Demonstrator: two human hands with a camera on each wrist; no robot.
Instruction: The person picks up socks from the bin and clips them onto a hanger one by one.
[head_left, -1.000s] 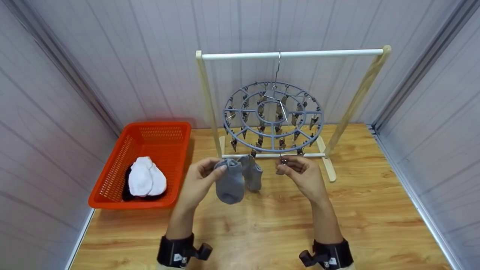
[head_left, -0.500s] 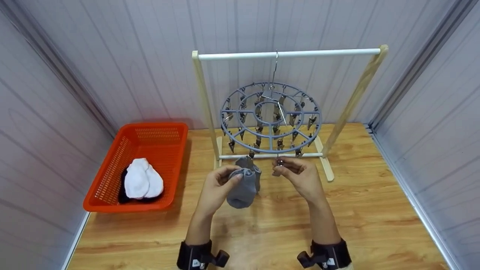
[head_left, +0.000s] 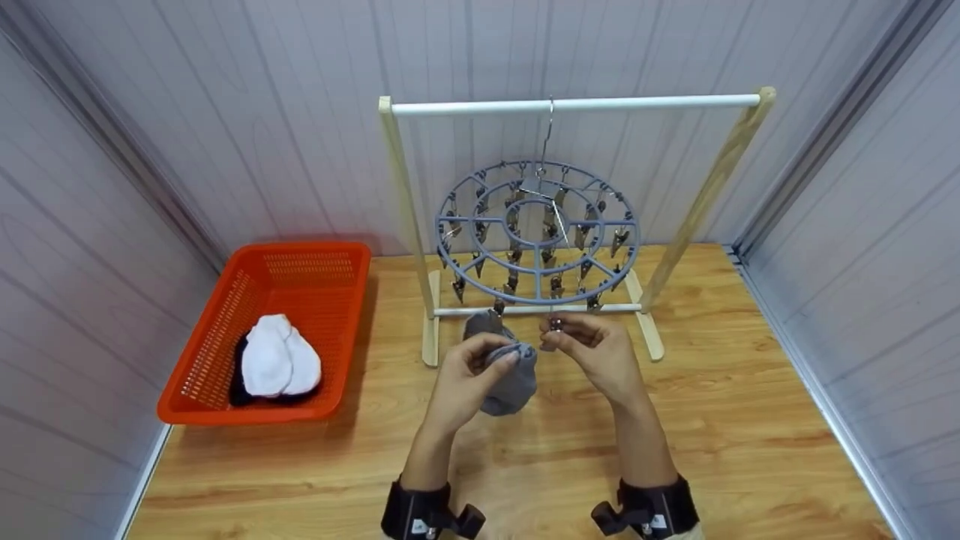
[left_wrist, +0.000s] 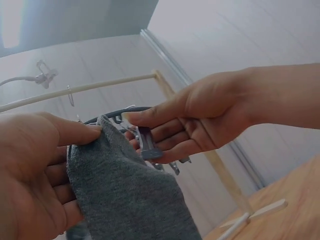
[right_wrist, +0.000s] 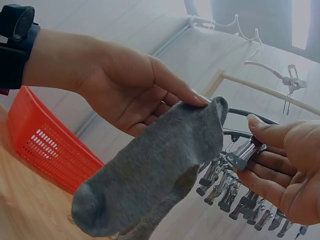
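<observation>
My left hand [head_left: 469, 382] pinches a grey sock [right_wrist: 150, 165] near its cuff between thumb and fingers, and the toe hangs down. Just to the right, my right hand [head_left: 600, 356] holds a metal clip [right_wrist: 242, 154] between thumb and fingers. That clip hangs from the front rim of a round grey drying hanger [head_left: 537, 296]. A narrow gap separates the sock's cuff from the clip. Behind my left hand, another grey sock [head_left: 480, 324] hangs from a neighbouring clip [head_left: 498, 307], partly hidden by the hand.
The hanger hooks over the white bar [head_left: 472, 108] of a wooden stand [head_left: 405, 195]. Several more clips dangle from its rings. On the left, an orange basket [head_left: 349, 360] holds white socks [head_left: 277, 360] on top of something black [head_left: 238, 386]. Panelled walls enclose the wooden floor [head_left: 750, 420].
My left hand has moved right with the grey sock, bringing its cuff close to the clip. The right hand keeps its hold on the clip. The head view has shifted slightly.
</observation>
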